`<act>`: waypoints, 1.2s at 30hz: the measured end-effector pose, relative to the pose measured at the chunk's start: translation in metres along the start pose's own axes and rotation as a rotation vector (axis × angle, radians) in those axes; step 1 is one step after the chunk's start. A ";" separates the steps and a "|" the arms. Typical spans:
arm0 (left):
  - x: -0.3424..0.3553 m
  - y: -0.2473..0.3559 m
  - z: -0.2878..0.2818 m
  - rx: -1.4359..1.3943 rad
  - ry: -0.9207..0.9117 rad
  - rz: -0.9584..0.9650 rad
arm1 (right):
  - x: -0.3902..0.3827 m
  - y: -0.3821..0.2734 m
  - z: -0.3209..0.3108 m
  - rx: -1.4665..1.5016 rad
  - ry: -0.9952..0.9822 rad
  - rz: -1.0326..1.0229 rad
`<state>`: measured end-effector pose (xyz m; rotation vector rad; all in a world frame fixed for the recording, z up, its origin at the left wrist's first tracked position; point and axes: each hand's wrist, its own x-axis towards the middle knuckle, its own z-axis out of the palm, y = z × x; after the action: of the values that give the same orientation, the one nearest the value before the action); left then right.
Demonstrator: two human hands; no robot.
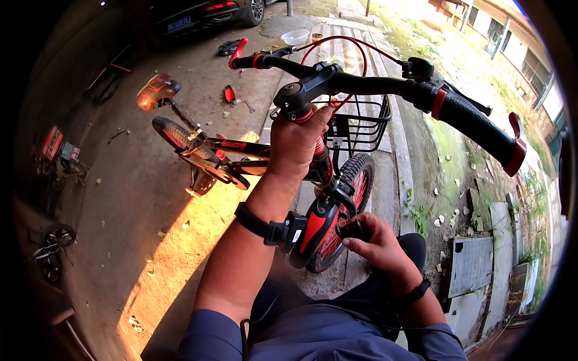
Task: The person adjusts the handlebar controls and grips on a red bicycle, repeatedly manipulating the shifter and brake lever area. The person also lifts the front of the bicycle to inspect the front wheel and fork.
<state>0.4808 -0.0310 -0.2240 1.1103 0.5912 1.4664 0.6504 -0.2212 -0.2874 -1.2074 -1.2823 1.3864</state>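
A black and red children's bicycle stands in front of me, its handlebar (373, 84) turned crosswise. My left hand (296, 139) is closed round the steering column (319, 150), just under the black handlebar stem (295, 99). Beside the front wheel (361, 180), my right hand (383, 245) grips a short black cylindrical handle (353, 230); whatever lies beyond its tip is hard to make out. The red and black front mudguard (320, 227) is left of that handle. A black wire basket (368, 129) hangs ahead of the column, and the saddle (158, 91) is tilted off to the left.
On the concrete lie a small red and black part (229, 94) and a dark item (230, 48). A white basin (295, 38) and a dark car (208, 13) are farther back. Toy vehicles (59, 153) stand at left; a metal grate (471, 265) lies right.
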 end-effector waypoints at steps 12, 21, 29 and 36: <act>0.002 -0.002 -0.004 -0.059 -0.062 -0.014 | -0.008 0.020 -0.073 0.143 0.210 0.046; 0.005 -0.003 -0.002 -0.131 -0.114 0.007 | -0.050 0.073 -0.161 0.352 0.549 0.066; 0.005 -0.003 -0.001 -0.163 -0.109 0.013 | -0.050 0.082 -0.170 0.388 0.601 0.034; 0.009 -0.001 -0.007 -0.166 -0.192 -0.008 | -0.040 0.075 -0.158 0.284 0.545 0.079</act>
<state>0.4761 -0.0207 -0.2253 1.1008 0.3331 1.3577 0.8141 -0.2438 -0.3578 -1.3234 -0.6434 1.1342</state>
